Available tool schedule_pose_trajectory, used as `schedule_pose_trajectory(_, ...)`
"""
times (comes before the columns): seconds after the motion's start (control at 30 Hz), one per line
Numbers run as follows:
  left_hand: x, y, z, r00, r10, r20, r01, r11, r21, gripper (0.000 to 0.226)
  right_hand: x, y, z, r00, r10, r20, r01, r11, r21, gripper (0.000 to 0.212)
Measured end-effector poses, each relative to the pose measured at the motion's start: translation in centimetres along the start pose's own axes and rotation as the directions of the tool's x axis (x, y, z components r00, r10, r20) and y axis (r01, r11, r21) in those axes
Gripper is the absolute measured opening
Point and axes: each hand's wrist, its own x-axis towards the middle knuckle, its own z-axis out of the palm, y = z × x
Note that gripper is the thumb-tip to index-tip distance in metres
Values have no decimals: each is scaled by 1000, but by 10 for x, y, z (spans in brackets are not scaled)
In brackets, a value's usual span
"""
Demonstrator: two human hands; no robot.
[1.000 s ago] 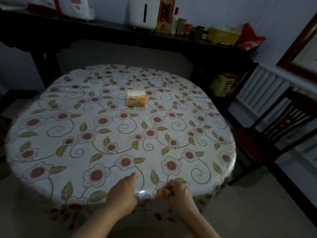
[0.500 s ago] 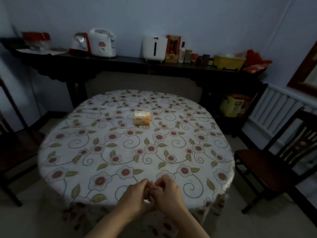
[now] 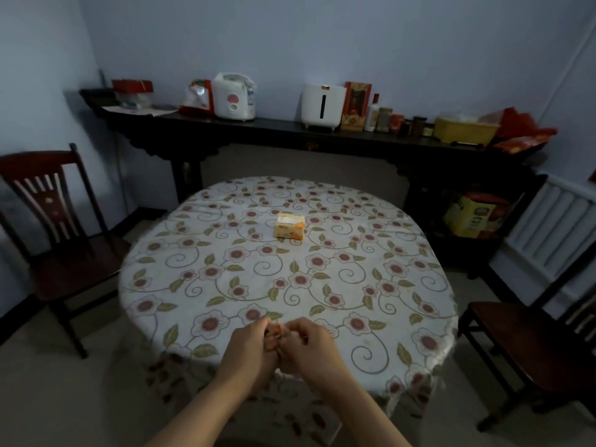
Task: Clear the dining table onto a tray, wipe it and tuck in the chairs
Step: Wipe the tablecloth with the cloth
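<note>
Both hands together over the near edge of the bench [image 3: 200, 317], left hand [image 3: 250, 348] and right hand [image 3: 311, 345] touching, fingers [image 3: 274, 332] curled in and interlaced around each other; nothing clearly held, and whether some small thing sits between them cannot be told in this dim light. Only one item on the floral cloth: a small orange packet [image 3: 289, 226], probably tissues, near the middle toward the far edge, well apart from the hands. No tray and no wiping cloth anywhere in view. Left chair [image 3: 54, 227] pulled out beyond the left edge, right chair [image 3: 529, 333] pulled out beyond the right edge, neither tucked in. Table apparently almost cleared, chairs yet to do. Risks from here: a long lean across for the packet dragging the loose cloth with a forearm; wiping bunching that cloth or sweeping the light packet off; a chair pushed in catching the hanging hem and pulling everything askew.
</note>
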Motion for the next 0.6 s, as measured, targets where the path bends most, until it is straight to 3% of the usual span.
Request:
schedule_pose_trajectory(0.13, -7, -6, -10, 1000, -5, -25, 6, 1000, 20, 2, -7, -7, 7, 999, -37, 37, 37, 999, 1, 17)
schedule_pose_trajectory(0.37, -22, -22, -38, 991, -47, -127, 50, 998, 23, 16, -15, -19, 35, 991, -80, 111, 81, 997, -6, 25)
schedule_pose_trajectory(0.47, -32, -34, -61, 984, -80, -159, 88, 995, 43, 3, -15, -32, 55, 982, -134, 132, 142, 988, -54, 18)
schedule_pose_trajectory(0.6, -49, -56, -90, 978, -121, -171, 123, 992, -3, 10, -21, -52, 87, 968, -184, 172, 196, 979, -53, 20)
